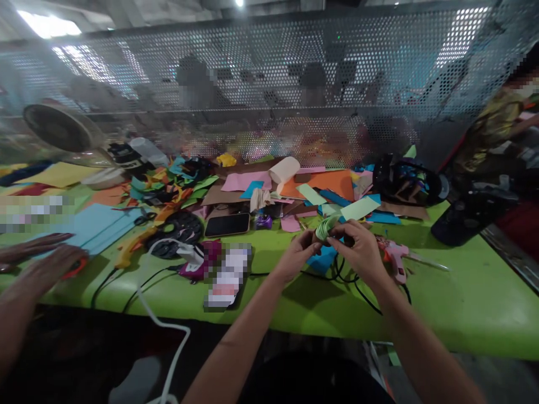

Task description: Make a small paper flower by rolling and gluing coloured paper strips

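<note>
Both hands meet over the green table, fingers pinched around a small light green piece (pixel 325 228) with curved, layered edges, like a rolled or pleated strip of paper or foam. My left hand (pixel 300 253) grips its lower left side, and my right hand (pixel 357 242) holds it from the right. The fingers partly hide the piece. Just below them lies a blue sheet (pixel 322 260) beside a looping black cable. A pink glue gun (pixel 394 259) rests to the right of my right hand. Light green strips (pixel 360 207) lie behind the hands.
A black phone (pixel 227 225), a lit phone (pixel 231 272) and a purple power strip (pixel 202 266) lie to the left. Another person's hands (pixel 46 261) rest near blue sheets and orange-handled scissors (pixel 76 268). A yellow glue gun (pixel 128 247) and dark bottle (pixel 458 219) flank the workspace.
</note>
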A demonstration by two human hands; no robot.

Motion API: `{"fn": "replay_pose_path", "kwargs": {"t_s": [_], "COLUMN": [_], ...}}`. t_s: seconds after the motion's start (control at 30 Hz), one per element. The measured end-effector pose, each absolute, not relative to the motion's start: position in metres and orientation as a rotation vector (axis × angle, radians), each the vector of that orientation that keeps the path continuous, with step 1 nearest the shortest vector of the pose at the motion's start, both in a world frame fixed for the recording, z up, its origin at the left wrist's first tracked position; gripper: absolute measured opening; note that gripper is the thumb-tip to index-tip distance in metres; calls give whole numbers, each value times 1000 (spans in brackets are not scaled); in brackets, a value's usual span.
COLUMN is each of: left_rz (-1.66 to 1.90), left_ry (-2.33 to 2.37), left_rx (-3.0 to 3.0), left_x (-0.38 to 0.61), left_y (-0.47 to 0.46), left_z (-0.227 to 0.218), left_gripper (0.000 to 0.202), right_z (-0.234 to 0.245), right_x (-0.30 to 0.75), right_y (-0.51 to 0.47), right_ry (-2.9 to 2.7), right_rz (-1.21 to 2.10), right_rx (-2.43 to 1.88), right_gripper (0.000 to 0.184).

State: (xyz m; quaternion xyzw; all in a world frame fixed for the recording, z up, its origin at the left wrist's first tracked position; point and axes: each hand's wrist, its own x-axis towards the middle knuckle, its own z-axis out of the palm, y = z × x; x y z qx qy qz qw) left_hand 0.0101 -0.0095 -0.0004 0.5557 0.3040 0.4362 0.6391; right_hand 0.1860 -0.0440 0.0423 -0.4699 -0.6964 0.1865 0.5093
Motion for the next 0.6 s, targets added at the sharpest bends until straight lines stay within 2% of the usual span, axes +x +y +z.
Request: {"fn": "replay_pose_path", "kwargs": {"t_s": [0.43,0.6], "left_rz": [997,1004], "left_ry": [616,562], "left_rx": [1055,978], "left_x": [13,12], "left_y": [-13,-12], "left_z": [-6,-8], "left_gripper": [42,38], "right_z": [44,42], "right_x": [183,185], "right_y": [-43,-42], "right_ry": [-1702,-1680], "right_rz": [456,515], "right_rx": [-1127,-1067], "right_gripper": [8,3]}}
